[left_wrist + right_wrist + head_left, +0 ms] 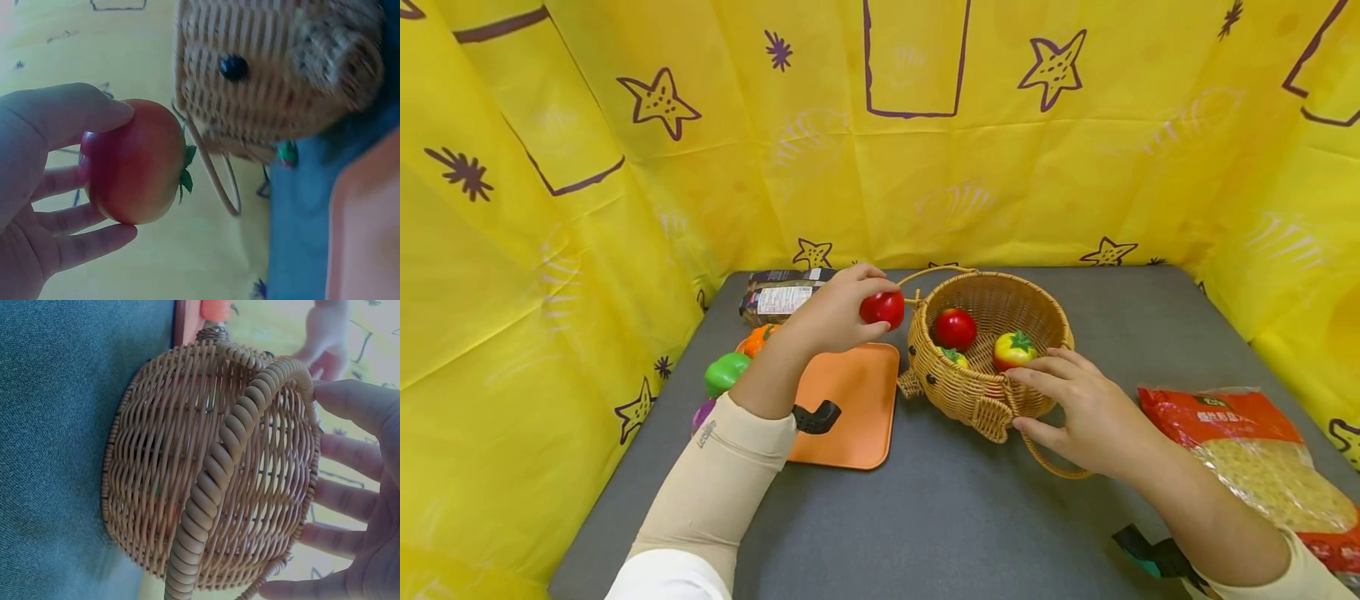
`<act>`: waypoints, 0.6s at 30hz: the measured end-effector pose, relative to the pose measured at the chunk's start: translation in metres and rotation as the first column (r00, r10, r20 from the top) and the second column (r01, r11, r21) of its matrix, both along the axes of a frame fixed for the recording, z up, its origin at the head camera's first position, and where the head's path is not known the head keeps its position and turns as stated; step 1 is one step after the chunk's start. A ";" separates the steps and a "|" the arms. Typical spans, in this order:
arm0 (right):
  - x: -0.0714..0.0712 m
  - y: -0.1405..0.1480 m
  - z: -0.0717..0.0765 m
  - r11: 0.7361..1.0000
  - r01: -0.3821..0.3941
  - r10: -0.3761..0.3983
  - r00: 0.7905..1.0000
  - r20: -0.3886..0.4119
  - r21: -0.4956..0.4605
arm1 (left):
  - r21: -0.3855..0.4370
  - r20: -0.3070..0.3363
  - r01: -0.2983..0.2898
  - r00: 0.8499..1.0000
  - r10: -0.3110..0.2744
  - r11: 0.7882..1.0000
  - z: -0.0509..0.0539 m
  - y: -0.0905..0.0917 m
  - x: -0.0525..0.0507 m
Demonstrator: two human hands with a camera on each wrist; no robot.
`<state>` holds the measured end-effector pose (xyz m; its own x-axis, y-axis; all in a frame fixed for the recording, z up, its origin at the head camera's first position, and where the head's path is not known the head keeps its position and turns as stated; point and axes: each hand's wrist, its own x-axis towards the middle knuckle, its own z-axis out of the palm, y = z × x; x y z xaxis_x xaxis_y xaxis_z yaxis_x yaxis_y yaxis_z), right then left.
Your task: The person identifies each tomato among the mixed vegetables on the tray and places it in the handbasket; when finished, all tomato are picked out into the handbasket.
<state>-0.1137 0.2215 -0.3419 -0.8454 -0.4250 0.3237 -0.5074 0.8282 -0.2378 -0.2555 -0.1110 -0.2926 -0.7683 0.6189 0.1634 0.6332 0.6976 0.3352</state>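
My left hand [838, 312] holds a red toy tomato [134, 161] between thumb and fingers, just left of the basket's rim. Green leaves show at the tomato's end in the left wrist view. The wicker basket [962, 385], shaped like an animal with a snout and dark eyes, stands on the table. Inside lie a red toy fruit [955, 329], a yellow-and-red toy tomato [1013, 350] and another leafy yellow one [953, 357], partly hidden by the rim. My right hand [1078, 408] rests spread fingers against the basket's right rim, beside its handle [209, 478].
An orange tray [850, 408] lies left of the basket. Behind my left forearm are a green toy pepper [726, 373], an orange toy vegetable [760, 340] and something purple [702, 414]. A labelled packet [778, 298] lies farther back. At right lies a red-and-clear food bag [1262, 467].
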 end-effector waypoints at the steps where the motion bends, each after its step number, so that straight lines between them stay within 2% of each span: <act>1: 0.000 0.000 0.000 1.000 0.000 0.000 1.000 0.001 -0.001 | 0.006 -0.004 0.005 1.000 -0.005 1.000 0.002 0.004 0.001; 4: 0.001 0.001 0.000 1.000 0.003 -0.003 1.000 0.002 -0.003 | 0.032 -0.015 0.031 0.999 -0.030 0.999 0.007 0.018 0.002; 9: 0.001 0.002 0.000 1.000 0.007 -0.007 1.000 0.000 -0.001 | 0.040 -0.020 0.078 0.997 -0.078 0.996 0.008 0.047 0.004; 18: 0.000 0.000 -0.003 1.000 -0.015 0.014 0.999 -0.036 -0.020 | -0.039 -0.006 0.133 0.991 -0.133 0.990 -0.003 0.084 0.004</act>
